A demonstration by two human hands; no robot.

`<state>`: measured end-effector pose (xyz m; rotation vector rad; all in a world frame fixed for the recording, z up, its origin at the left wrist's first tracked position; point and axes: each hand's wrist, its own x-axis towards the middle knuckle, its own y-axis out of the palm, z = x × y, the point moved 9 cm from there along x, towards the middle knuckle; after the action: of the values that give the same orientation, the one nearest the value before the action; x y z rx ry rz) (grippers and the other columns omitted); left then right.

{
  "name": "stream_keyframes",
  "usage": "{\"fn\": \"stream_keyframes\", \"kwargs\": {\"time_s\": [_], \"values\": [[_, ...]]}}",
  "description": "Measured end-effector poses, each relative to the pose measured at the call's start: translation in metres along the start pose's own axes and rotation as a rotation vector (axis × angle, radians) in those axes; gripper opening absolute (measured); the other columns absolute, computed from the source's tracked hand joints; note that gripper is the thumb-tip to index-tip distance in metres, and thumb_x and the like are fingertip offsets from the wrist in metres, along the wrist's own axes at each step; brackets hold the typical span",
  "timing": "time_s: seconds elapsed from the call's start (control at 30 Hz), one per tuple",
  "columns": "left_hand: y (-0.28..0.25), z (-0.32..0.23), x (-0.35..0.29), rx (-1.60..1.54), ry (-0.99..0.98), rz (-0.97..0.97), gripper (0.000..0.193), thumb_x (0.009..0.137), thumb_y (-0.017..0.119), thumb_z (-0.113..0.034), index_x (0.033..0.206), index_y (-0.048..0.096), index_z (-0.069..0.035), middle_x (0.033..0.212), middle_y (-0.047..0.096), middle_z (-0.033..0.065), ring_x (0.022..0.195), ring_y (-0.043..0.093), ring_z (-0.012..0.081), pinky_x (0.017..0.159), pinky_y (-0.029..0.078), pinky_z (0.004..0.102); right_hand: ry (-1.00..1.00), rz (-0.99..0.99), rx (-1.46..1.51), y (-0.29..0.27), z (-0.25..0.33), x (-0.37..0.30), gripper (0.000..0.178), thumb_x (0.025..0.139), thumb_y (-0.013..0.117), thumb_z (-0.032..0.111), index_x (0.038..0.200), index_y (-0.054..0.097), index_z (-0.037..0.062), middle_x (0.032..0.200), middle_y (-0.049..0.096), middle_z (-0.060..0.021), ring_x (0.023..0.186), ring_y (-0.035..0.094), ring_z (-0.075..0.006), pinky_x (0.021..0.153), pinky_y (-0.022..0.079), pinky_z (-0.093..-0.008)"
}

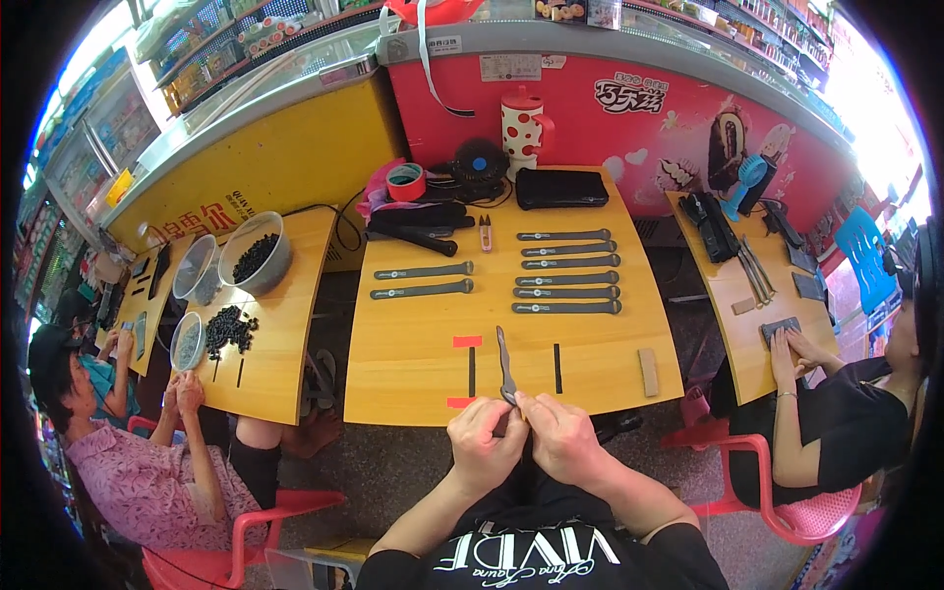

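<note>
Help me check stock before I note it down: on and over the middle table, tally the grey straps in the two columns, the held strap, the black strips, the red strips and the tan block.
Grey straps in columns: 8
Held grey strap: 1
Black strips: 2
Red strips: 2
Tan block: 1
Total: 14

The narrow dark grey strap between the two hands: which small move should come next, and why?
Perhaps press the near end of this narrow dark grey strap firmly together. The bare left hand and bare right hand both pinch there, while the far length sticks out unheld, so the near end seems the part being worked.
</note>
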<state>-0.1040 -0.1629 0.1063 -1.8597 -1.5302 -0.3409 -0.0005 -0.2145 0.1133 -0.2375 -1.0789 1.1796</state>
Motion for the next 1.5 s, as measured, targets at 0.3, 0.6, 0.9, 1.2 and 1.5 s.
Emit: {"fn": "stream_keyframes", "kwargs": {"time_s": [0.3, 0.6, 0.9, 1.2, 1.5], "values": [[0.002, 0.000, 0.002, 0.067, 0.076, 0.064, 0.012, 0.073, 0.069, 0.008, 0.083, 0.066, 0.001, 0.073, 0.064, 0.0126, 0.061, 0.064, 0.0256, 0.055, 0.050, 0.0326, 0.135, -0.005, 0.237, 0.002, -0.013, -0.003, 0.037, 0.078, 0.059, -0.013, 0.115, 0.061, -0.0071, 0.083, 0.064, -0.0198, 0.071, 0.067, -0.0346, 0.061, 0.054, -0.0395], [-0.001, -0.010, 0.004, 0.071, 0.137, 0.057, 0.016, 0.071, 0.071, 0.007, 0.086, 0.065, 0.003, 0.076, 0.063, 0.0143, 0.065, 0.062, 0.0309, 0.057, 0.051, 0.0371, 0.245, -0.041, 0.418, 0.000, -0.018, -0.002, 0.028, 0.086, 0.057, -0.011, 0.113, 0.061, -0.0052, 0.087, 0.066, -0.0200, 0.076, 0.070, -0.0340, 0.065, 0.055, -0.0374], [0.002, -0.020, -0.002, 0.185, 0.274, 0.043, 0.018, 0.071, 0.069, 0.006, 0.089, 0.064, 0.005, 0.073, 0.060, 0.0155, 0.061, 0.058, 0.0321, 0.055, 0.048, 0.0377, 0.164, -0.031, 0.276, -0.001, -0.010, -0.002, 0.030, 0.082, 0.058, -0.010, 0.111, 0.062, -0.0038, 0.085, 0.063, -0.0211, 0.076, 0.066, -0.0389, 0.062, 0.053, -0.0420], [-0.006, -0.016, 0.004, 0.193, 0.331, -0.035, 0.019, 0.068, 0.069, 0.008, 0.086, 0.064, 0.004, 0.073, 0.060, 0.0137, 0.060, 0.058, 0.0290, 0.052, 0.047, 0.0364, 0.050, 0.048, 0.003, -0.009, -0.002, 0.003, 0.046, 0.072, 0.062, -0.008, 0.118, 0.063, -0.0026, 0.083, 0.061, -0.0151, 0.068, 0.065, -0.0323, 0.059, 0.053, -0.0399], [0.001, -0.011, 0.009, 0.154, 0.226, -0.024, 0.016, 0.074, 0.066, 0.009, 0.089, 0.063, 0.003, 0.074, 0.062, 0.0161, 0.061, 0.060, 0.0327, 0.053, 0.049, 0.0377, 0.049, 0.128, 0.037, -0.006, -0.005, 0.007, 0.048, 0.073, 0.062, -0.006, 0.121, 0.061, -0.0028, 0.082, 0.059, -0.0148, 0.067, 0.064, -0.0324, 0.058, 0.052, -0.0403]]}}
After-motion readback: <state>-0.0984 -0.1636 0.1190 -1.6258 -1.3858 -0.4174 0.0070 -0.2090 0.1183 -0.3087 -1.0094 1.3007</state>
